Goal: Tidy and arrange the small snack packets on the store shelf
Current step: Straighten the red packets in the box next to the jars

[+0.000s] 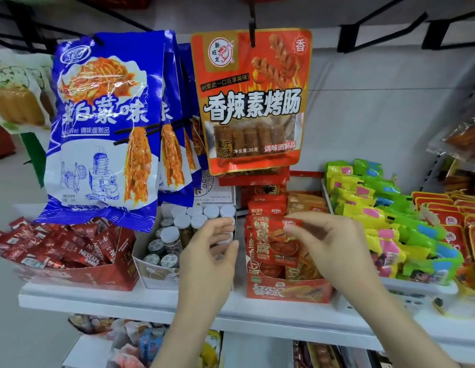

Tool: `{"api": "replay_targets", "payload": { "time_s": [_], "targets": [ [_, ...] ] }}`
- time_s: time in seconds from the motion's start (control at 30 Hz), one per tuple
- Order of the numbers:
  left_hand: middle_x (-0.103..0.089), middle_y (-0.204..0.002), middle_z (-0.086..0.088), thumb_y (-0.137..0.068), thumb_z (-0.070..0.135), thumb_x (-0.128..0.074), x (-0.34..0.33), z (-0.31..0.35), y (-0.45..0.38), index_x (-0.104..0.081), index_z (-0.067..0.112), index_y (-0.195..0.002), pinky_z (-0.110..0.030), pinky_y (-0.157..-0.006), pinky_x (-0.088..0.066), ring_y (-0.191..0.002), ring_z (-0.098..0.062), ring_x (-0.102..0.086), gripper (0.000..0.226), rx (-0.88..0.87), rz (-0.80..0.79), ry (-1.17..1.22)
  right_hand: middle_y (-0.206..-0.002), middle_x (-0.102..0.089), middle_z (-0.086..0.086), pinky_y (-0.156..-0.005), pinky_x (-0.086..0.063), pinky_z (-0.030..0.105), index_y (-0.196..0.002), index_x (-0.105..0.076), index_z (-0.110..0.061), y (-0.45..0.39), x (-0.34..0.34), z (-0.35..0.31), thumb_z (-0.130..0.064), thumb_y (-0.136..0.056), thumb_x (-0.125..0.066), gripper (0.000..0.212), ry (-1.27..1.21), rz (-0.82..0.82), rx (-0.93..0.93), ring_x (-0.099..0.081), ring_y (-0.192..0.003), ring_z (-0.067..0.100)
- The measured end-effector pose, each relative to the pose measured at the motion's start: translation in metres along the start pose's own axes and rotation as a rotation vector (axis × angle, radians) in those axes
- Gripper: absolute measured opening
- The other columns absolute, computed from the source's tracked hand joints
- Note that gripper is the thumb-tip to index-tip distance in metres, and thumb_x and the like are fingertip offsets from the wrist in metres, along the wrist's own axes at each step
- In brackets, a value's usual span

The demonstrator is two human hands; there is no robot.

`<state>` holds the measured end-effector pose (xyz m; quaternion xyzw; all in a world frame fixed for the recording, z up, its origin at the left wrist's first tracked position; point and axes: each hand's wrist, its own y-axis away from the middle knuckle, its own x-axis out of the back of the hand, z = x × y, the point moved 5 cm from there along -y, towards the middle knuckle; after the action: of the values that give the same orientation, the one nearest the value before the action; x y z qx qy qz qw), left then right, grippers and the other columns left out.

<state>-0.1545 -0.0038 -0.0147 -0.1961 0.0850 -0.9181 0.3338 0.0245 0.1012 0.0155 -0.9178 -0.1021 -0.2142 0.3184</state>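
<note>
Pinching a small red snack packet [277,241] by its top edge with the right hand [328,247], thumb and forefinger closed on the foil, remaining fingers curled loosely above. Held upright at the front of the red display box [289,289], just ahead of the other red packets [267,207] standing in rows behind. Left hand [212,251] empty, fingers relaxed and slightly bent, hovering between the white carton of capped jars [158,274] and the red box, close to the packet's left side but apparently not touching it. Best handled, probably, by lowering the packet straight down into the front row, face outward, bottom edge seated inside the box wall rather than perched on it. Worth bringing the left hand in flat against the row to square the stack and stop neighbours tipping forward. Light grip advisable: thin foil, likely to crease or slip if squeezed hard. Care needed near the hanging orange-red pouch [253,102] overhead and the green and yellow packets [385,216] in the tray to the right, both close enough to be nudged. Row not yet even; several packets behind leaning at different angles, so more straightening seemingly left to do.
</note>
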Motion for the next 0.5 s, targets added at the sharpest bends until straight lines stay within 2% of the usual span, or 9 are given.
{"api": "replay_targets", "payload": {
  "time_s": [0.1,0.17,0.27,0.33,0.4,0.43,0.47,0.5],
  "targets": [
    [-0.062,-0.110,0.025,-0.088,0.013,-0.072,-0.010,0.006,0.004,-0.057,0.044,-0.114,-0.010,-0.089,-0.047,-0.104,0.010,-0.057,0.044,-0.081,-0.124,-0.062,-0.070,-0.058,-0.044,-0.072,-0.043,-0.001,-0.091,-0.079,-0.029,0.008,-0.011,0.008,-0.023,-0.077,-0.081,0.016,0.026,-0.085,-0.041,-0.062,-0.078,-0.018],
    [-0.061,-0.112,0.025,-0.087,0.020,-0.073,-0.016,0.008,0.007,-0.058,0.041,-0.120,-0.008,-0.090,-0.045,-0.105,0.009,-0.056,0.043,-0.154,-0.185,-0.169,-0.070,-0.064,-0.036,-0.067,-0.048,0.004,-0.091,-0.079,-0.029,0.013,-0.018,0.013,-0.020,-0.079,-0.080,0.015,0.028,-0.172,-0.068,-0.064,-0.072,-0.013],
    [-0.064,-0.111,0.024,-0.087,0.022,-0.074,-0.021,0.005,0.010,-0.062,0.037,-0.122,-0.013,-0.092,-0.046,-0.103,0.007,-0.058,0.040,-0.195,-0.267,-0.289,-0.076,-0.068,-0.023,-0.056,-0.053,0.011,-0.090,-0.077,-0.028,0.023,-0.028,0.021,-0.015,-0.083,-0.076,0.014,0.068,-0.348,-0.140,-0.065,-0.070,-0.010],
    [-0.066,-0.105,0.022,-0.089,0.020,-0.072,-0.025,0.003,0.011,-0.067,0.033,-0.117,-0.011,-0.086,-0.045,-0.097,0.004,-0.059,0.031,-0.226,-0.327,-0.367,-0.075,-0.070,-0.018,-0.060,-0.057,0.016,-0.088,-0.075,-0.028,0.025,-0.029,0.023,-0.017,-0.084,-0.076,0.011,0.084,-0.468,-0.183,-0.067,-0.072,-0.007],
    [-0.066,-0.096,0.021,-0.090,0.015,-0.069,-0.026,0.003,0.012,-0.073,0.028,-0.106,-0.010,-0.079,-0.043,-0.090,0.003,-0.058,0.022,-0.263,-0.361,-0.388,-0.078,-0.074,-0.017,-0.068,-0.059,0.020,-0.088,-0.077,-0.029,0.025,-0.027,0.016,-0.032,-0.081,-0.078,0.008,-0.017,-0.591,-0.245,-0.069,-0.077,-0.004],
    [-0.067,-0.094,0.019,-0.090,0.013,-0.068,-0.026,0.003,0.012,-0.074,0.027,-0.102,-0.011,-0.079,-0.044,-0.088,0.002,-0.059,0.020,-0.268,-0.372,-0.374,-0.081,-0.074,-0.021,-0.071,-0.057,0.017,-0.089,-0.078,-0.031,0.022,-0.024,0.011,-0.042,-0.078,-0.077,0.016,-0.036,-0.581,-0.229,-0.069,-0.079,-0.006],
    [-0.068,-0.094,0.018,-0.090,0.012,-0.067,-0.026,0.002,0.012,-0.075,0.027,-0.100,-0.014,-0.079,-0.045,-0.088,0.002,-0.059,0.019,-0.269,-0.379,-0.364,-0.083,-0.073,-0.024,-0.074,-0.054,0.012,-0.089,-0.078,-0.034,0.016,-0.019,0.007,-0.049,-0.076,-0.074,0.020,0.012,-0.495,-0.176,-0.067,-0.081,-0.010],
    [-0.068,-0.095,0.018,-0.091,0.013,-0.067,-0.026,0.001,0.011,-0.074,0.027,-0.099,-0.016,-0.080,-0.046,-0.089,0.002,-0.059,0.018,-0.271,-0.381,-0.368,-0.085,-0.072,-0.024,-0.076,-0.052,0.010,-0.090,-0.077,-0.034,0.009,-0.012,0.003,-0.048,-0.078,-0.073,0.019,0.100,-0.364,-0.101,-0.066,-0.081,-0.011]
  ]
}}
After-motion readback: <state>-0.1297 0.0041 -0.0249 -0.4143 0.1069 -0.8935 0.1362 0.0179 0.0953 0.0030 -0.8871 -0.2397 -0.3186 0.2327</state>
